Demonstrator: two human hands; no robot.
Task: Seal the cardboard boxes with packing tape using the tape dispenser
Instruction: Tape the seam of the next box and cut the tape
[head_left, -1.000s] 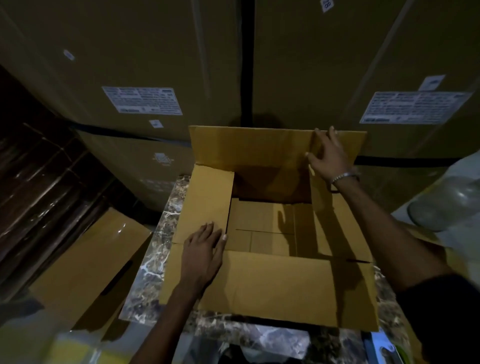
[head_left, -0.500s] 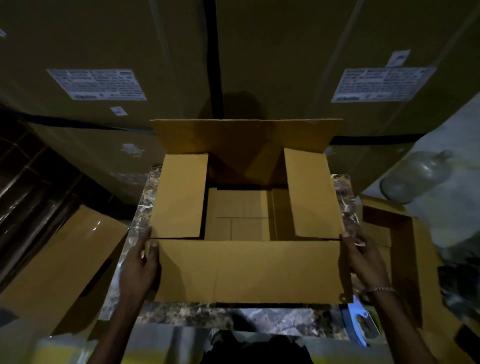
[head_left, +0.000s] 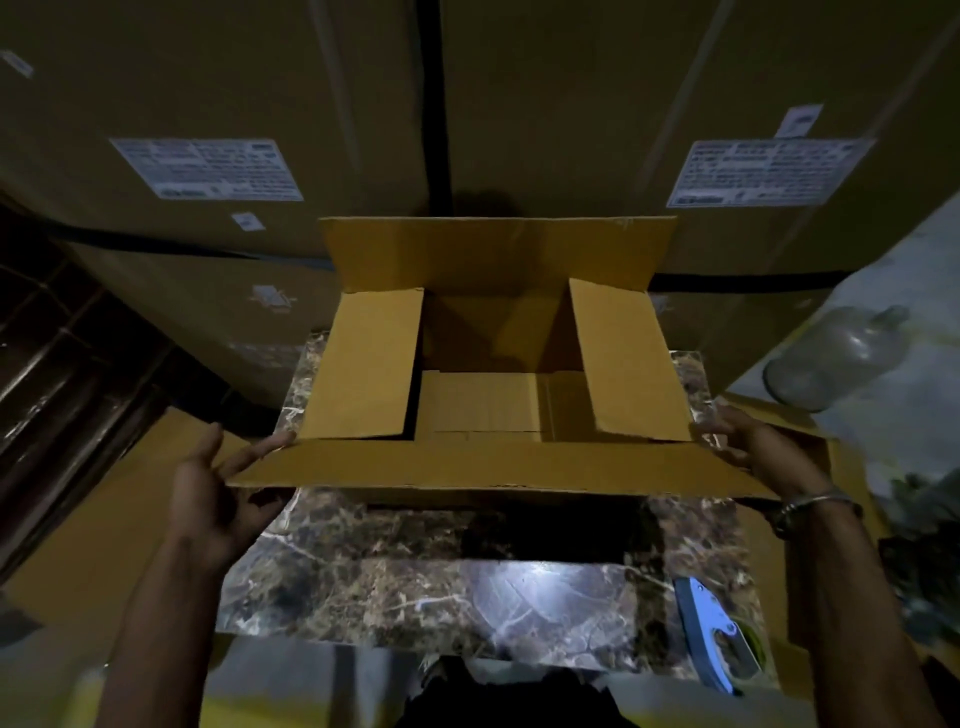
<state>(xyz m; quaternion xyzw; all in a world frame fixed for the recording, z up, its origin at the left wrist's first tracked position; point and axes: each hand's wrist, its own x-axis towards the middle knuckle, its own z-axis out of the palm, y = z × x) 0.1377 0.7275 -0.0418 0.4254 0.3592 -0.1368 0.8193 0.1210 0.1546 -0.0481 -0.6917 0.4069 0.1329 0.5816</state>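
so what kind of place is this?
Probably a storeroom or packing area: tall labelled brown cardboard cartons stacked behind, an open tan cardboard box on a marble-patterned tabletop, a blue tape dispenser.
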